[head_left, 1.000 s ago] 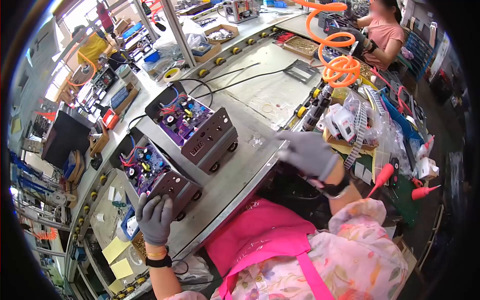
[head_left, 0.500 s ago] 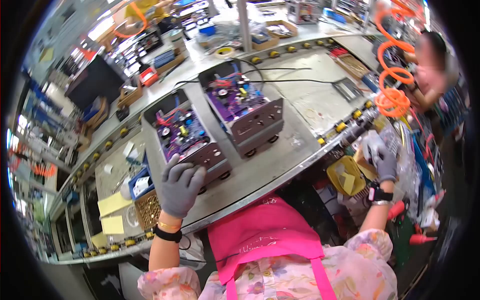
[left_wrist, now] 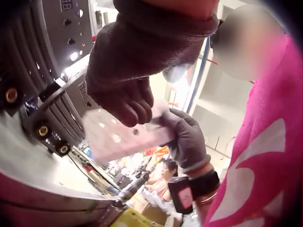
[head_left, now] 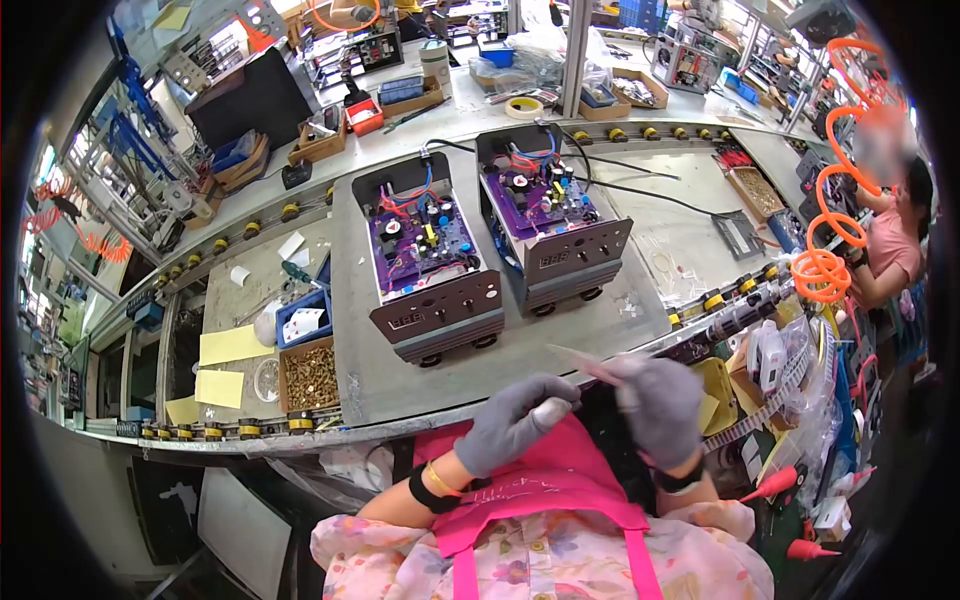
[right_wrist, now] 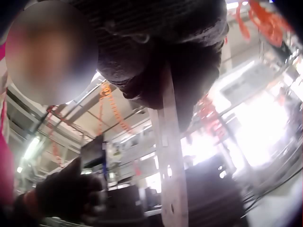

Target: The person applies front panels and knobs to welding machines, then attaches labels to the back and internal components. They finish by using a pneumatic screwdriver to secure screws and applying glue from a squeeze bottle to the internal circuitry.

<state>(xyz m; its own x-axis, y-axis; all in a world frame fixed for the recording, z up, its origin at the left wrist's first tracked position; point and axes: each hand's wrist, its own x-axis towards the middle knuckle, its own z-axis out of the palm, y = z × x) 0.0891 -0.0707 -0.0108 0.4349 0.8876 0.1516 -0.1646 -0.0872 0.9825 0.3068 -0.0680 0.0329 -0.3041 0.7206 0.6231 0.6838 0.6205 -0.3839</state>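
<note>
My gloved right hand [head_left: 660, 410] grips a thin, pale flat panel [head_left: 594, 369] near the table's front edge. In the left wrist view the panel [left_wrist: 105, 137] looks pinkish white and has several holes; the right wrist view shows it [right_wrist: 173, 189] nearly edge-on. My gloved left hand [head_left: 515, 425] is just left of it, fingers loosely bent, overlapping the panel in the left wrist view. Beyond both hands stand two open-topped black device housings, a left one [head_left: 450, 330] and a right one [head_left: 575, 260], with purple circuit boards and wires inside.
A box of brass-coloured small parts [head_left: 312, 378] and a blue bin [head_left: 305, 318] lie left of the housings. A power driver [head_left: 745, 315], a yellow tub [head_left: 715, 390] and bagged parts crowd the right. An orange coiled hose [head_left: 825, 275] hangs there, near another person.
My left hand has left the left housing and come in front of my body. My right hand has come back from the parts at the right, now holding the panel. The head view has turned.
</note>
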